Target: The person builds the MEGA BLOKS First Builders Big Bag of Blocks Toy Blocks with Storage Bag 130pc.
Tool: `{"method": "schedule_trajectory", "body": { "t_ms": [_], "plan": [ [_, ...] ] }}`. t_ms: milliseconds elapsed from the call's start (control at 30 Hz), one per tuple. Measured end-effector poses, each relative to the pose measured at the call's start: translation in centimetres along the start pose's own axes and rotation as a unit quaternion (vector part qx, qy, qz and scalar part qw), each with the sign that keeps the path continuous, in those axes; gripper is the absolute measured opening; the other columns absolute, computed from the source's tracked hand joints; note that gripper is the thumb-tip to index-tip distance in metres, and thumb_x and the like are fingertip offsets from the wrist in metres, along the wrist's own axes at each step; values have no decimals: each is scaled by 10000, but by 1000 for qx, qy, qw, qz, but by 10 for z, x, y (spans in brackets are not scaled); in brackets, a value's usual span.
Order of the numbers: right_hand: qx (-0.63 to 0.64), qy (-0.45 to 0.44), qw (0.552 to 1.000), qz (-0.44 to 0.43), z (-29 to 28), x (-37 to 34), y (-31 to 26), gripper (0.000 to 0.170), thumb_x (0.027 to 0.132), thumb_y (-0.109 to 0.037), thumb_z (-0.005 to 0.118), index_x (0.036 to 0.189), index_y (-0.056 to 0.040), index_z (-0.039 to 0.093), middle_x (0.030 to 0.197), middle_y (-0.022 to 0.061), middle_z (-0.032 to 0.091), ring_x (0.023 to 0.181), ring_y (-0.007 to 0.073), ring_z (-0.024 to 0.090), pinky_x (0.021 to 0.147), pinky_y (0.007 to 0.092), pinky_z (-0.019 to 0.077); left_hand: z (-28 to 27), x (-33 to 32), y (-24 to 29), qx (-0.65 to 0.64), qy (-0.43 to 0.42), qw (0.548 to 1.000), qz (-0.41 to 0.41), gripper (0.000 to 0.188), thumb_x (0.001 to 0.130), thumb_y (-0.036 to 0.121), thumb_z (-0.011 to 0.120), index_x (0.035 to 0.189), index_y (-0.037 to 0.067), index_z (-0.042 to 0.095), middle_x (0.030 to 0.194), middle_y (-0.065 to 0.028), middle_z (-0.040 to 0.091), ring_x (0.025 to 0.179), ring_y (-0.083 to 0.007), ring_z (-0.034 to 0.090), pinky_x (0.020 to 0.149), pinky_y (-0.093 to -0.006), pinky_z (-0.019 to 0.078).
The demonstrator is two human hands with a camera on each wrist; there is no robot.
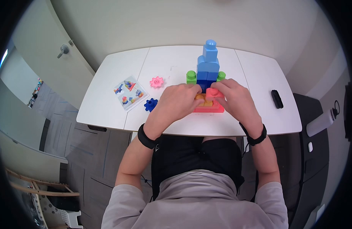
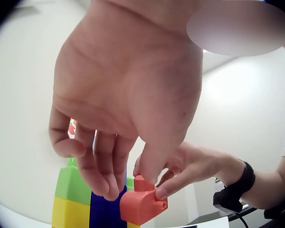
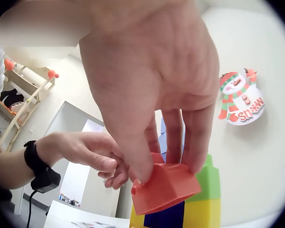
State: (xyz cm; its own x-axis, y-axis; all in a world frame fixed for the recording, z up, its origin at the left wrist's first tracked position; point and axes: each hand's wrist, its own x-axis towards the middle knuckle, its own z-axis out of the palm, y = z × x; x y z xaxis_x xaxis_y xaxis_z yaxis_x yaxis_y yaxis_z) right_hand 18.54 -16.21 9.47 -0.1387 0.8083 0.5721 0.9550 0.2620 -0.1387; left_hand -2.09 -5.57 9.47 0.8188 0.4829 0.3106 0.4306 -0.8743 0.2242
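Observation:
A red block with a rounded side is pinched by the right hand, held tilted above the front of a block structure; its hollow underside shows in the right wrist view. The left hand is beside it, fingers bent downward near the yellow-orange blocks; whether it touches them is hidden. Below lies a red base. Behind the hands rises a tower of dark blue and light blue blocks, with green blocks on both sides, over yellow ones in the left wrist view.
On the white table lie a picture sheet, a pink gear and a dark blue gear at the left. A black case is at the right. A bottle lies on a dark cabinet beyond the table's right edge.

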Motion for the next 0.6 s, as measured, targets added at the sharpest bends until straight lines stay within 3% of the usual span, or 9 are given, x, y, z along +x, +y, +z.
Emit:
{"method": "schedule_trajectory", "body": {
  "t_ms": [133,200,600],
  "plan": [
    [-30,17,999,-26,9,0,1,287,792,-73,806,1066,-90,721,964,69,707,941,257,698,746,373,590,9,-1,-4,15,-38,999,-2,303,950,286,732,1158,67,711,919,-121,763,899,-333,736,774,-444,577],
    [-22,0,1000,2,17,-1,5,298,799,-81,806,1085,-78,721,1044,59,716,953,280,699,790,393,593,6,-2,-1,6,-56,998,-5,298,945,277,734,1158,70,712,952,-131,768,921,-342,736,787,-453,579],
    [-67,-43,994,69,27,-6,5,183,842,-116,787,1017,-65,799,970,71,709,875,289,717,750,403,584,-1,-5,-2,12,-100,995,-18,329,931,291,749,1163,60,716,972,-153,768,932,-355,737,801,-454,581]
  ]
}}
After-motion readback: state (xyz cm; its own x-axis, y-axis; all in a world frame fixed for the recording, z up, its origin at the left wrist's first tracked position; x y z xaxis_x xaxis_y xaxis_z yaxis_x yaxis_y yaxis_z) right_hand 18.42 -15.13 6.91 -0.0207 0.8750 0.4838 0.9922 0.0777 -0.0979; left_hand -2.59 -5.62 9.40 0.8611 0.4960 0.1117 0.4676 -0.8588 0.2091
